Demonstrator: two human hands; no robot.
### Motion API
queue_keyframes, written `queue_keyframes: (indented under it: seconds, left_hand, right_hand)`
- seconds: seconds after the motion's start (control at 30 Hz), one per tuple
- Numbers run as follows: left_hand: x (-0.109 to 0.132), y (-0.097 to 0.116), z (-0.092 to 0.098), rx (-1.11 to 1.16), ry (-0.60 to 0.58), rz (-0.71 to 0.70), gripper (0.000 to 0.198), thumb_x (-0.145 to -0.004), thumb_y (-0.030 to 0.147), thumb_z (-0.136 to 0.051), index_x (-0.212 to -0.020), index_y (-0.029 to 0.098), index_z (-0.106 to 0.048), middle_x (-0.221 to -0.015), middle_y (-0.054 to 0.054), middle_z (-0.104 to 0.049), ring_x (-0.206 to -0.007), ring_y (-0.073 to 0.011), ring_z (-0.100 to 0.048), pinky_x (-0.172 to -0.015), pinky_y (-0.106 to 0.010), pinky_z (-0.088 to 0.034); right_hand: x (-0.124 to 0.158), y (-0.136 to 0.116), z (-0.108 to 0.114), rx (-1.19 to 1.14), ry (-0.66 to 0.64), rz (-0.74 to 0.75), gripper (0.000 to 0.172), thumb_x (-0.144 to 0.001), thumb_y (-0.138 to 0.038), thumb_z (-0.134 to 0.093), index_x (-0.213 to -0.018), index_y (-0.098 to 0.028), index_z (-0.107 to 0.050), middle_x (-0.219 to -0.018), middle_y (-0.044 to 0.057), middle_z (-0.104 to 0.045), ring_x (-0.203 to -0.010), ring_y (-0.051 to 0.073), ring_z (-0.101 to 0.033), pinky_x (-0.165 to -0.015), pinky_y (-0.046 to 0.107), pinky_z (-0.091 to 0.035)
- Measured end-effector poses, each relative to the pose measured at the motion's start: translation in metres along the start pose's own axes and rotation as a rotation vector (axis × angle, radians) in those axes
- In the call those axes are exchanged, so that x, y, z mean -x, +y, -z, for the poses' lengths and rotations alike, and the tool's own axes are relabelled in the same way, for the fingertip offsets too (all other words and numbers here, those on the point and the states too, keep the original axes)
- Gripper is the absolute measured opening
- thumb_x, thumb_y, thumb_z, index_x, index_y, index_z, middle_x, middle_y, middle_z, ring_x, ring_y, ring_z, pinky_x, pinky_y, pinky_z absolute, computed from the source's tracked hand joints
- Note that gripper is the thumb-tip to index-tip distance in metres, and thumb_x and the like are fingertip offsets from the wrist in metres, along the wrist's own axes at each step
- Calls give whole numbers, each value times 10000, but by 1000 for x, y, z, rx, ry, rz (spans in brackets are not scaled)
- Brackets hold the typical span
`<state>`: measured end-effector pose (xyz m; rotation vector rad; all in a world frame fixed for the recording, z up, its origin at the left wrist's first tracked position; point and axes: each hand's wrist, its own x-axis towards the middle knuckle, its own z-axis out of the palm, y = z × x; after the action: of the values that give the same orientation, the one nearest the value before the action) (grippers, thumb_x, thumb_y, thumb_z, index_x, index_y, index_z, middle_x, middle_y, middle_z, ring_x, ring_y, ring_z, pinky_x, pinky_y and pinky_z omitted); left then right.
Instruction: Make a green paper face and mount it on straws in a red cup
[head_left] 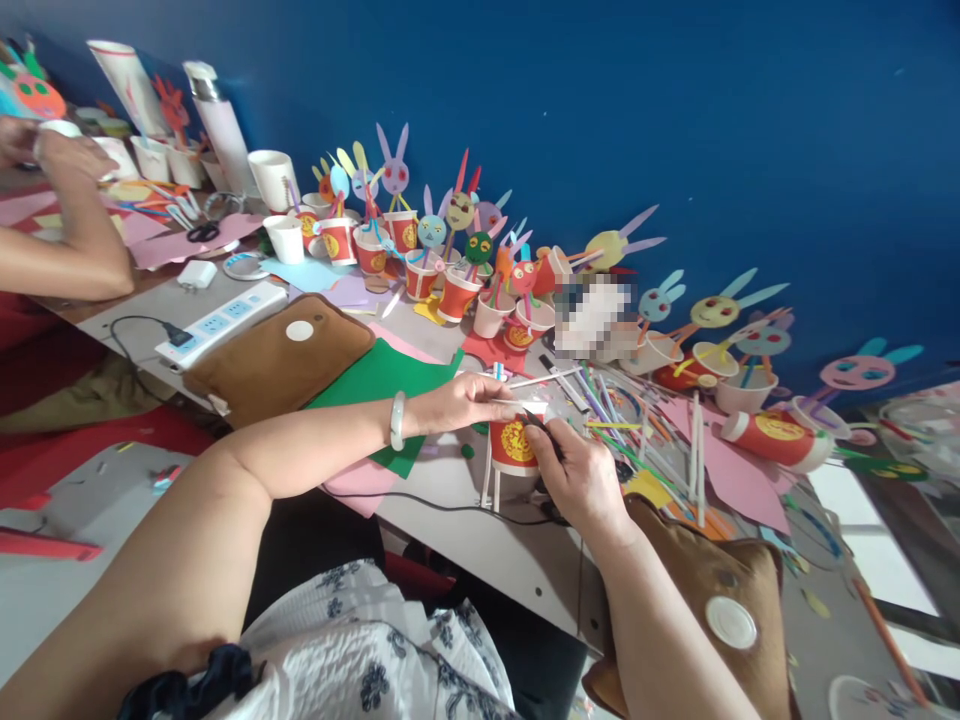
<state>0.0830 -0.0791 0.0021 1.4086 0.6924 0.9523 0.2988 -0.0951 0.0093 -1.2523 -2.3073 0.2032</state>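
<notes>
My left hand [469, 402], with a pale bangle [397, 420] on its wrist, is closed at the rim of a red paper cup [513, 446] with a yellow printed emblem. Its fingers pinch a thin pale piece, whose kind I cannot make out. My right hand [581, 475] is wrapped round a slim dark pointed tool [553, 436], its tip reaching the cup's rim near my left fingertips. Whether it is scissors or a knife is unclear. White sticks [491, 488] run down beside the cup. A green sheet [375, 385] lies under my left forearm.
Several cups with paper rabbit-eared heads [478, 247] line the blue wall. Brown cushions [277, 355] [705, 590] lie either side. A power strip [223, 325] sits left; a black cable [442, 506] crosses the front. Markers [600, 400] clutter the right. Another person's arm [71, 235] is far left.
</notes>
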Motion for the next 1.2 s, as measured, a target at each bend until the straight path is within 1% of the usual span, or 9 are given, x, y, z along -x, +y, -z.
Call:
queue_keyframes:
  seconds: [0.3,0.47,0.63,0.8,1.1,1.2]
  left_hand:
    - [1,-1,-2,4,17,6,250,-849,379,-691,-873,130,-703,-788,-7,-633,-712,-95,-541,-707,-255,-433]
    - [1,1,-3,40,18,21,246,-826,366,-716,-856,124,-688,-802,-11,-646,-735,-98,-558,-736,-259,-442]
    - [1,1,-3,15,34,24,245,-823,368,-720,-844,127,-686,-765,-6,-633,-706,-95,-541,-702,-256,-431]
    - [1,0,-3,8,27,21,273,-832,392,-708,-870,123,-690,-786,-13,-637,-710,-99,-542,-688,-258,-433]
    - [0,-3,-2,13,16,3,250,-855,370,-685,-840,120,-677,-774,-3,-621,-709,-90,-540,-705,-254,-425]
    - [0,-1,-2,18,17,14,241,-848,359,-697,-847,118,-685,-791,-12,-641,-724,-93,-554,-717,-256,-435]
  right_hand:
    - [0,-1,3,-39,-1,-2,403,-975,-495,-444,-695,-220,-535,-484,-57,-408,-422,102,-350,-460,230,-302]
    - [1,0,3,-45,-2,-11,406,-972,-501,-451,-710,-214,-568,-490,-55,-413,-431,101,-364,-465,229,-312]
    - [0,-2,4,-54,-12,-11,396,-972,-500,-454,-741,-216,-606,-485,-49,-438,-428,106,-387,-462,230,-318]
    - [0,-3,4,-55,-11,-7,392,-975,-497,-453,-764,-216,-628,-480,-44,-454,-420,111,-393,-456,235,-318]
    - [1,-4,3,-54,-9,-12,400,-982,-490,-444,-727,-214,-581,-500,-37,-468,-435,113,-417,-463,237,-330]
    - [1,-2,1,-66,-11,-10,406,-989,-481,-433,-706,-216,-553,-492,-43,-447,-424,110,-399,-463,240,-326]
